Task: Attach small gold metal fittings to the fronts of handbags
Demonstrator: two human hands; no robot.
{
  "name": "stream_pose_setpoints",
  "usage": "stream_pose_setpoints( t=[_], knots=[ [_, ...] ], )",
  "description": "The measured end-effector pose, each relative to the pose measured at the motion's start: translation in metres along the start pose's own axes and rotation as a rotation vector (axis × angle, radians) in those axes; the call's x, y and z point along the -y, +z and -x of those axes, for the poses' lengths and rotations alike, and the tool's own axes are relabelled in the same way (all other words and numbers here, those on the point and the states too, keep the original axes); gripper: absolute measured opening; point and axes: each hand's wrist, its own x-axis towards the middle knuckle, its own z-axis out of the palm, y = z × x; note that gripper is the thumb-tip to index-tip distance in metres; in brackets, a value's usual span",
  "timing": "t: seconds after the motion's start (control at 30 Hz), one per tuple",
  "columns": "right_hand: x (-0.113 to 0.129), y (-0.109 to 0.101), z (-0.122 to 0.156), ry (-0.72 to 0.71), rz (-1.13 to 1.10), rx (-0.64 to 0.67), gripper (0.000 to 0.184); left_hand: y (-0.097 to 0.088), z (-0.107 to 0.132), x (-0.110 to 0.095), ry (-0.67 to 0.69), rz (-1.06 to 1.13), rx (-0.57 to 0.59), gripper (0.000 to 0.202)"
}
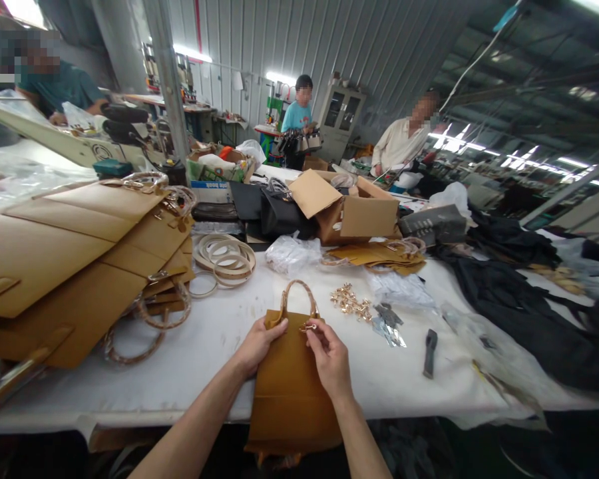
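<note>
The brown bag lay flat at the near edge of the white table, its lower part hanging over the edge and its looped handle pointing away from the person. To the left, a big stack of tan bags with round handles covered much of the table. Farther back stood an open cardboard box, and black fabric spread across the right side. A coil of pale rings sat near the stack. The left hand gripped the bag's top left corner, thumb on the front. The right hand pinched a small gold clasp at the bag's top edge between thumb and forefinger. Just beyond lay a heap of gold clasps, and to the right a dark tool.
</note>
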Motion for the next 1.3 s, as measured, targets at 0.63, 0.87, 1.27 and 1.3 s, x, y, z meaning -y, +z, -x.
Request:
stream_pose_setpoints(
  t=[0.63,0.87,1.27,1.3],
  knots=[
    [-0.017,-0.016,-0.018,-0.302,0.332,0.083,0.019,-0.005,-0.004,0.002,0.007,-0.030,0.037,0.042],
    [-0.014,-0.013,-0.020,-0.499,0.505,0.064,0.018,-0.007,-0.008,0.004,0.016,-0.079,0.029,0.043],
    [-0.005,-0.020,-0.030,-0.500,0.430,0.247,0.025,-0.006,-0.009,0.007,0.043,-0.085,0.027,0.042],
    [-0.004,-0.020,-0.031,-0.496,0.424,0.254,0.025,-0.006,-0.009,0.008,0.048,-0.088,0.035,0.042]
  ],
)
